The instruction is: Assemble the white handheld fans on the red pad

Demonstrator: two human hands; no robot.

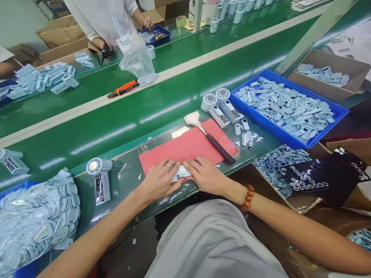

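At the near edge of a red mat [171,148], both my hands are closed on a small light-blue plastic casing [182,171]. Part of its printed lettering shows; the fingers cover most of the rest. My left hand [158,180] grips its left end, with the thumb along the near side. My right hand [206,174] presses on the right end with bent fingers. Beyond the right hand, a hammer [214,143] with a white-wrapped head lies across the mat. A handheld fan unit [101,181] with an uncovered circuit stands to the left of my left hand.
A blue tray [290,108] of small plastic parts stands at the right, beside two fan units [222,108]. Bagged casings [40,220] fill the left. Beyond the green conveyor belt [174,85], orange-handled pliers [124,88] lie near a co-worker [101,19].
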